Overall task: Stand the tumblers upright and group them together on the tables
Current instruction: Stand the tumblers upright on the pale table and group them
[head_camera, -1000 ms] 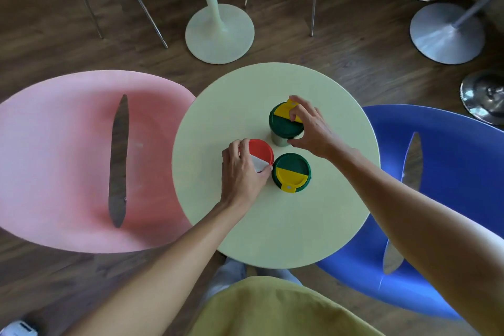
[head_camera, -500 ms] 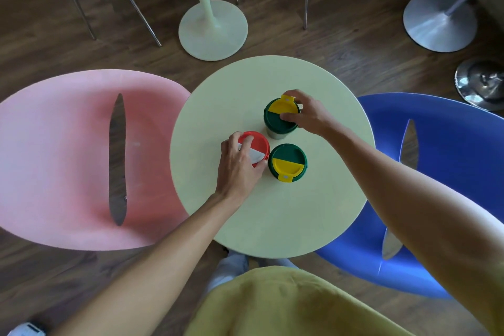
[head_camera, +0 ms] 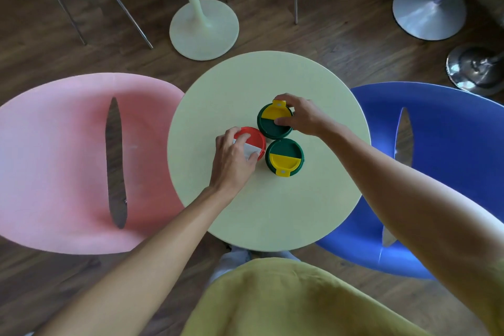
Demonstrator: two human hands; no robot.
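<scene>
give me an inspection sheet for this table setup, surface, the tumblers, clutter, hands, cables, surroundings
Surface: round pale green table, bare apart from the tumblers.
Job's things: three tumblers upright, clustered near the centre: red-lidded tumbler, far green-lidded tumbler, near green-lidded tumbler.
Clutter: nothing seen.
Hands: left hand in a grip on the red-lidded tumbler; right hand in a grip on the far green-lidded tumbler.
Cables: nothing seen.
Surroundings: pink chair left, blue chair right, second table's pedestal beyond, metal stool bases, wood floor.
</scene>
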